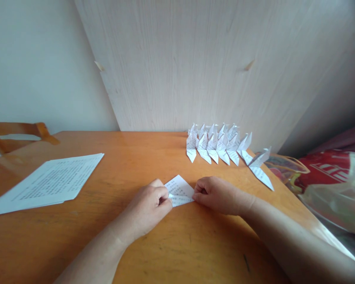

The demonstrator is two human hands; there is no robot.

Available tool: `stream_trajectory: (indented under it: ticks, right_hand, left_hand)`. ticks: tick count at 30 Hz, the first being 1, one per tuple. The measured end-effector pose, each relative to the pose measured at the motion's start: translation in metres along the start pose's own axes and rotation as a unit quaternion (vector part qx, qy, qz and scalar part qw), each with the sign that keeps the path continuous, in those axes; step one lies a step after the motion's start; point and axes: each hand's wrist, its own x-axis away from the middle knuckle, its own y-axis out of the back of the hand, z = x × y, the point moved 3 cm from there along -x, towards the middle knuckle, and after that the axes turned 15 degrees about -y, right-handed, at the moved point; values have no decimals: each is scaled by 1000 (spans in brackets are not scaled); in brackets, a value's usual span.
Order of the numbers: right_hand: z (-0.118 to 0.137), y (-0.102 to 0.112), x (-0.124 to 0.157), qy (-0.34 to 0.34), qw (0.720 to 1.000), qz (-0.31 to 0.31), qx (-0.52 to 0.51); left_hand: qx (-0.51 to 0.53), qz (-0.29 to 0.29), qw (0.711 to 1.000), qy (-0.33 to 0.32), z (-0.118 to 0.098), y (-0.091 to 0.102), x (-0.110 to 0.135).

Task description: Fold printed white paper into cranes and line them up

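Observation:
A small folded piece of printed paper [179,190] lies on the orange wooden table [177,244], near its middle. My left hand [149,205] has its fingers curled and pinches the paper's left side. My right hand [217,194] is closed too and pinches the paper's right corner. Both hands rest on the tabletop. Behind them, toward the far right of the table, stand several folded paper cranes [221,146] in two rows, made of the same printed paper.
A stack of printed sheets [47,183] lies on the left of the table. A wooden chair back [17,132] shows at the far left. A pale wooden board [210,63] leans behind the table. Red and clear plastic bags [328,177] lie off the right edge.

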Motion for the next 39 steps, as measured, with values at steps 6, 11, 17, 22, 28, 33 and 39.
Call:
stream_trajectory:
  ticks: [6, 11, 17, 22, 28, 33, 39]
  right_hand:
    - [4, 1, 2, -25, 1000, -7, 6]
    - [5, 0, 2, -29, 1000, -9, 8]
    - [3, -2, 2, -31, 999, -25, 5]
    - [2, -3, 3, -46, 999, -18, -1]
    - [2, -3, 3, -46, 999, -22, -2]
    - [3, -3, 4, -49, 998, -26, 4]
    - [3, -3, 3, -43, 999, -25, 14]
  left_hand:
    - [-12, 4, 1000, 9, -4, 1, 0]
    - [-11, 10, 1000, 15, -6, 2, -1]
    - [-2, 9, 1000, 25, -7, 3, 0]
    - [5, 10, 999, 31, -6, 3, 1]
    - [2, 16, 999, 35, -8, 5, 2]
    - [3, 16, 999, 32, -9, 5, 1]
    - [-3, 15, 999, 37, -8, 3, 0]
